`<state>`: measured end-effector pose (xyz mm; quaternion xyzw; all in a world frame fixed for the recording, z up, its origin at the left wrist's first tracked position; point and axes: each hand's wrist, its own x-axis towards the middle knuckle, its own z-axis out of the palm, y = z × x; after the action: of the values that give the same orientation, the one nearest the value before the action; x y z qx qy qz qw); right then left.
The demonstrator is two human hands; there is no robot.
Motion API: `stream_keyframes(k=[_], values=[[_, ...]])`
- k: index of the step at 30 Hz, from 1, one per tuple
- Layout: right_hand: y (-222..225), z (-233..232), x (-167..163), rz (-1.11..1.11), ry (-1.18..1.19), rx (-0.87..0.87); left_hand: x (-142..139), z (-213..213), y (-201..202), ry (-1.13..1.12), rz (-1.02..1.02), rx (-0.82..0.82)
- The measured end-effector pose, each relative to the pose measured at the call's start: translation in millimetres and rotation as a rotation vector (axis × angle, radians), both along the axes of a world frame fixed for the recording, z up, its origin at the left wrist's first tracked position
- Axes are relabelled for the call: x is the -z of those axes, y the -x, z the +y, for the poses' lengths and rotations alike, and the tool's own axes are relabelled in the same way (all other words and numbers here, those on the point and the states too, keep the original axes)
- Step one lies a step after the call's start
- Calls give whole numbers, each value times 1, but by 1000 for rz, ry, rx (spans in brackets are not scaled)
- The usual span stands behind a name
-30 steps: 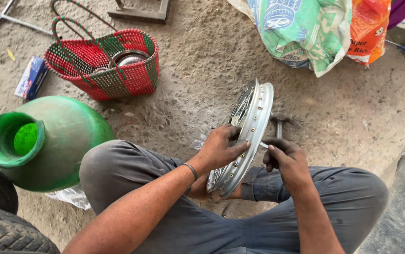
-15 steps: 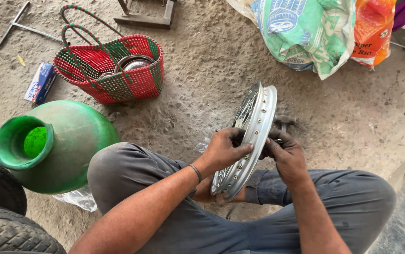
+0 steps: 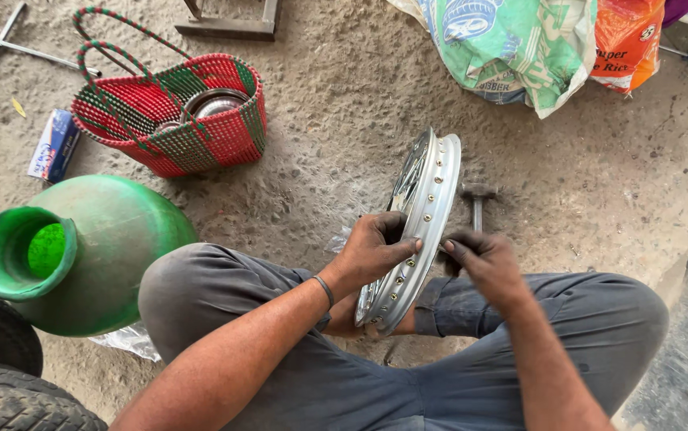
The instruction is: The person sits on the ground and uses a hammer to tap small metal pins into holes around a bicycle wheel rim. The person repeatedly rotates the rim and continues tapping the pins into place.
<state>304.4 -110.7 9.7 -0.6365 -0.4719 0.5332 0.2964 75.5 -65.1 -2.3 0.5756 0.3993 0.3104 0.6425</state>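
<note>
Upright, a shiny holed wheel rim (image 3: 424, 215)

Seated on the ground, legs folded, wheel rim (image 3: 416, 231) standing on edge between the knees. Left hand (image 3: 372, 251) on the rim's left side, right hand (image 3: 480, 259) touching its right side. Hammer (image 3: 477, 203) just behind the right hand. Jug (image 3: 81, 251) beside the left knee, tyres (image 3: 1, 375) left of it. Basket (image 3: 172, 120) behind the jug, possibly with metal bowls inside. Sacks (image 3: 535, 44) far behind the rim.
</note>
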Motion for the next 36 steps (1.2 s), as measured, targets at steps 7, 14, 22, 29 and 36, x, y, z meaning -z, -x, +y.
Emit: stream_keyframes(k=[7,14,22,29,36], values=[[12,-19,52,281,-44,86,-20,-1,-2,-124,195,-26],[28,-31,70,396,-96,169,-24,1,-3,-82,116,5],[32,-31,59,443,-52,226,-23,2,-3,-28,-23,46],[32,-28,34,12,-184,205,-11,-11,3,9,247,29],[11,4,0,-56,59,78,-9,-5,14,-23,103,88]])
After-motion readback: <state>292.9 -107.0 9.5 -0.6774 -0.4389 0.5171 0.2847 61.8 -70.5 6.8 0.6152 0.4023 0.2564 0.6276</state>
